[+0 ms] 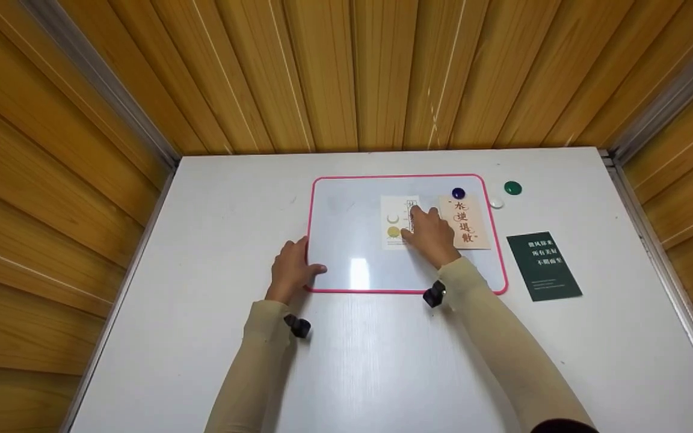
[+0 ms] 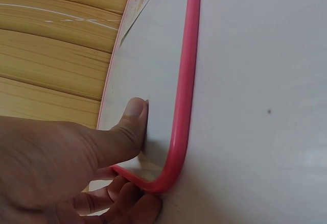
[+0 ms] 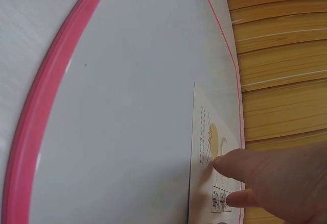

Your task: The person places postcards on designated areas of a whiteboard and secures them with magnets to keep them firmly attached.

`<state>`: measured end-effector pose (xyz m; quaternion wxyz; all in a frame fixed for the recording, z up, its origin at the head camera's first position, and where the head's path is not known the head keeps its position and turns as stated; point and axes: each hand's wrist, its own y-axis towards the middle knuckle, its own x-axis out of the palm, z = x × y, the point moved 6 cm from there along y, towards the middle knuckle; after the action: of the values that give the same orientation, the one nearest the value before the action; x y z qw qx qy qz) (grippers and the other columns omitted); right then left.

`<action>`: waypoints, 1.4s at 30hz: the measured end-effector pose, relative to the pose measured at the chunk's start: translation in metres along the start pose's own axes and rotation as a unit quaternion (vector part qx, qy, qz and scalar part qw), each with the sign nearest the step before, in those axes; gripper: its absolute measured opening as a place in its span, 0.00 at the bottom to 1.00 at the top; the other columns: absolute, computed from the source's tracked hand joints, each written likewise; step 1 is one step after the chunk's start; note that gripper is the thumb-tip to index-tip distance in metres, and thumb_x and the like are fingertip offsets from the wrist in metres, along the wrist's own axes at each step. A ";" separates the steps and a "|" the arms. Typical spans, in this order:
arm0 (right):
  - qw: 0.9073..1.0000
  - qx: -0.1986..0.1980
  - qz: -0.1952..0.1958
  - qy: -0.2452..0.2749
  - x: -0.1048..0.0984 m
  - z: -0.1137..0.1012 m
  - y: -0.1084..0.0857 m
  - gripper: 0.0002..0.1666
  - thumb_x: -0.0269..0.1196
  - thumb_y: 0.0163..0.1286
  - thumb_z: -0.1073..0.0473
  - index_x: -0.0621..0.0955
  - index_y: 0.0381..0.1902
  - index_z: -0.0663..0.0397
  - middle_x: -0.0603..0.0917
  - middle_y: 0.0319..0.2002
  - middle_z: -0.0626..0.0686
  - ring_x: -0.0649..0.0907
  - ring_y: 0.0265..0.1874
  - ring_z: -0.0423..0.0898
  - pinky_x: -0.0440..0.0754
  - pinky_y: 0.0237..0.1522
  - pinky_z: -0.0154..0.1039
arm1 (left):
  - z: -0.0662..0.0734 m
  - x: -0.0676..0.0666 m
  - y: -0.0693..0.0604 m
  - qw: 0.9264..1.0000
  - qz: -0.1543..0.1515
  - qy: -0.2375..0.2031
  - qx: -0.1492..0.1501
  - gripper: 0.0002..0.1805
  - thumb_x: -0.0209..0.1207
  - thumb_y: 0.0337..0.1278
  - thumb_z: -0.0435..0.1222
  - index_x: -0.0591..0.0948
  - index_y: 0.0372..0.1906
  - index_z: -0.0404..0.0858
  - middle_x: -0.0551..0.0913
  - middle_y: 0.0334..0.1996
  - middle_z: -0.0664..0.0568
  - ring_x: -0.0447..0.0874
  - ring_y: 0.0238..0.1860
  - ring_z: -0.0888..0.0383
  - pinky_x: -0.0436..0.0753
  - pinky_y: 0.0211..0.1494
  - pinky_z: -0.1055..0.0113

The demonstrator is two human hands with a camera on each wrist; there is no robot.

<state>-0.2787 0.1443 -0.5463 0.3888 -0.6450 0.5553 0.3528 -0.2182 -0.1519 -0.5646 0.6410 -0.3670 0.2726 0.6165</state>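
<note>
A whiteboard with a pink frame [image 1: 346,291] lies on the white table. My left hand [image 1: 291,269] grips its left edge near the lower corner; in the left wrist view the thumb of this hand [image 2: 76,168] rests on the board's face, with the fingers at the outer side of the pink frame [image 2: 185,81]. The fingertips of my right hand [image 1: 434,236] touch a white card with a yellow circle [image 1: 390,242] on the board; the right wrist view shows this hand [image 3: 281,180] on the card [image 3: 201,147]. Beside it is a beige card [image 1: 479,231] under a dark blue round magnet [image 1: 458,193].
Right of the board lie a green round magnet [image 1: 512,187], a white round one [image 1: 496,203] and a dark green card [image 1: 544,266]. A wood-panelled wall [image 1: 322,72] stands behind the table [image 1: 358,373].
</note>
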 end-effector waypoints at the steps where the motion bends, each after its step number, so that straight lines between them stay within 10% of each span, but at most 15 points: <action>1: 1.000 0.000 0.000 0.000 0.000 0.000 0.000 0.23 0.69 0.70 0.53 0.76 0.53 0.61 0.76 0.43 0.65 0.78 0.34 0.60 0.79 0.35 0.57 | 0.000 0.000 0.000 1.000 0.000 -0.001 0.000 0.45 0.78 0.50 0.40 0.72 0.73 0.35 0.80 0.48 0.40 0.79 0.46 0.46 0.79 0.56 0.48; 26: 0.996 -0.018 0.086 0.027 -0.018 0.002 0.007 0.22 0.66 0.73 0.48 0.81 0.57 0.56 0.80 0.46 0.61 0.78 0.33 0.54 0.80 0.34 0.52 | -0.001 0.001 0.001 1.000 -0.004 0.011 0.003 0.46 0.78 0.49 0.42 0.71 0.73 0.34 0.80 0.50 0.38 0.80 0.50 0.43 0.79 0.57 0.46; 42: 0.985 -0.107 0.086 0.101 -0.031 0.008 0.014 0.19 0.67 0.72 0.52 0.83 0.55 0.57 0.81 0.45 0.62 0.81 0.41 0.55 0.80 0.42 0.50 | -0.002 0.001 0.001 1.000 -0.001 0.002 0.004 0.45 0.79 0.49 0.41 0.72 0.73 0.34 0.80 0.47 0.40 0.79 0.45 0.46 0.80 0.55 0.47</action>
<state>-0.2965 0.1636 -0.5240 0.2282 -0.6651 0.6040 0.3752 -0.2184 -0.1530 -0.5671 0.6423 -0.3658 0.2759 0.6145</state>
